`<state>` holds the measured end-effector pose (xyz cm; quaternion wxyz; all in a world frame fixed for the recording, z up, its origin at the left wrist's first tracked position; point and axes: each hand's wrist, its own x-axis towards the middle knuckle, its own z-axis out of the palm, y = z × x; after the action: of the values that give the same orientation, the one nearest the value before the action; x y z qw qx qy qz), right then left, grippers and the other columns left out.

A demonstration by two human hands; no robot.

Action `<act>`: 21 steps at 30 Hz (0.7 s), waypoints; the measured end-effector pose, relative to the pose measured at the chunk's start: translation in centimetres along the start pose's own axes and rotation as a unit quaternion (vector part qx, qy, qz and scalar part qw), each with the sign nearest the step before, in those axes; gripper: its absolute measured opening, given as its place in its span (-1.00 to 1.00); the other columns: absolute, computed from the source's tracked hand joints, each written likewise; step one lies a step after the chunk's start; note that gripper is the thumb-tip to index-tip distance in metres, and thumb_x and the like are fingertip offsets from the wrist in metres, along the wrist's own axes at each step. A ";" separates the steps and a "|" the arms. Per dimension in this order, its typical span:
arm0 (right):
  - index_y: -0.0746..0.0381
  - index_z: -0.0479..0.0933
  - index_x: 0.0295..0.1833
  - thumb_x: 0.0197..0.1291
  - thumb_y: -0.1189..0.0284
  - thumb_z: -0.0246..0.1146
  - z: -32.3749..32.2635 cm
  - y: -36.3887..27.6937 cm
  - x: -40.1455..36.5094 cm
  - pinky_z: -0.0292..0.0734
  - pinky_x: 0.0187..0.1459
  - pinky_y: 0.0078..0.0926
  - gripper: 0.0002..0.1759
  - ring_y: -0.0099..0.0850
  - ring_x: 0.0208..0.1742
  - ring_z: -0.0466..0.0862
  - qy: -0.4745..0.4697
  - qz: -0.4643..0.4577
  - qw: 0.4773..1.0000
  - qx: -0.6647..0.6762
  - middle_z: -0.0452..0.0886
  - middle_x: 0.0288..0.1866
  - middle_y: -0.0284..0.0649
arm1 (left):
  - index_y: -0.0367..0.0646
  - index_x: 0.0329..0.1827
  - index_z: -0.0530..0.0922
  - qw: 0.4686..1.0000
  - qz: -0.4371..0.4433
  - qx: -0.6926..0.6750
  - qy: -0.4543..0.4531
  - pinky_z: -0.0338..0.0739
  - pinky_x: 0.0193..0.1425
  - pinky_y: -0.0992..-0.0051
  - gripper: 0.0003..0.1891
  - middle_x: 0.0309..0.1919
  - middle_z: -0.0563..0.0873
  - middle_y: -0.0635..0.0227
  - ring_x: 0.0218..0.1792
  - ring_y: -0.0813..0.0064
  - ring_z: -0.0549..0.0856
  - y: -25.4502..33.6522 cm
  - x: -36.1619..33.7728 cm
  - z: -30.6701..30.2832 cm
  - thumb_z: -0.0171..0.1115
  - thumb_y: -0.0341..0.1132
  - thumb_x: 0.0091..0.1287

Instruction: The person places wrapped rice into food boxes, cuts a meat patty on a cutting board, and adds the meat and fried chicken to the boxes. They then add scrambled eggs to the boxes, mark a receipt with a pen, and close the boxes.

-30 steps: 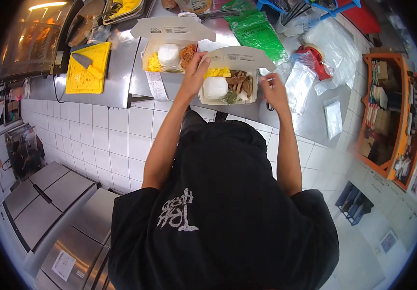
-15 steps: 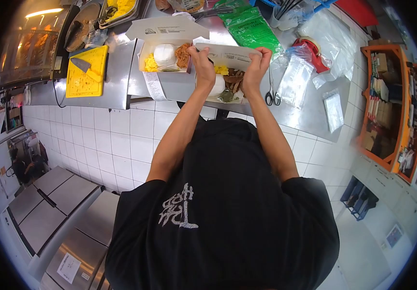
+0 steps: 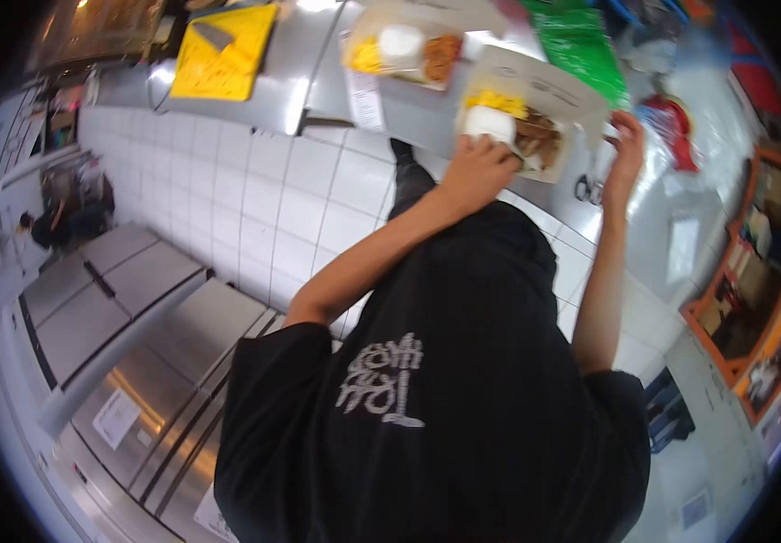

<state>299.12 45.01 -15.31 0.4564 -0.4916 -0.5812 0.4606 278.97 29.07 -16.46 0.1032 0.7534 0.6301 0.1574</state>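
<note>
An open cardboard meal box (image 3: 580, 101) holds a white rice mound (image 3: 490, 123), yellow scrambled egg (image 3: 497, 101) and brown sliced meat (image 3: 537, 140). Its lid stands raised at the back. My left hand (image 3: 479, 174) is at the box's front left, fingers curled over the front edge beside the rice; the fingertips are partly hidden and blurred. To the right of the box, my right hand (image 3: 626, 149) is raised with its fingers apart, holding nothing. Black-handled scissors (image 3: 588, 188) lie on the steel table between the box and this hand.
A second open meal box (image 3: 399, 74) with rice, egg and fried chicken stands to the left, a paper slip (image 3: 365, 100) hanging by it. Farther left lies a knife (image 3: 214, 36) on a yellow board (image 3: 227, 68). Green packaging (image 3: 580, 50) and a red tape dispenser (image 3: 675, 131) are behind.
My hands have left the raised lid. The left went to the box's front edge, the right moved off to the right side and opened. The camera view has turned, shifting the table rightward and up.
</note>
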 end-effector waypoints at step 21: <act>0.32 0.49 0.13 0.42 0.36 0.19 -0.7 -3.6 -4.4 0.48 -0.05 -0.54 -0.70 -0.48 -0.04 0.57 0.039 -0.025 0.964 -0.261 0.59 -0.04 -0.21 | -0.03 -0.08 0.62 0.917 -0.243 -0.166 0.268 0.29 0.17 0.17 -0.76 0.04 0.58 0.34 0.11 0.22 0.49 -6.9 -5.2 -3.2 0.36 -0.27 0.20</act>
<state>299.75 40.34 -12.03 0.3461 -0.5967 -0.6749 0.2620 270.63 25.08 -16.50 0.0891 0.4788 0.7624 0.4261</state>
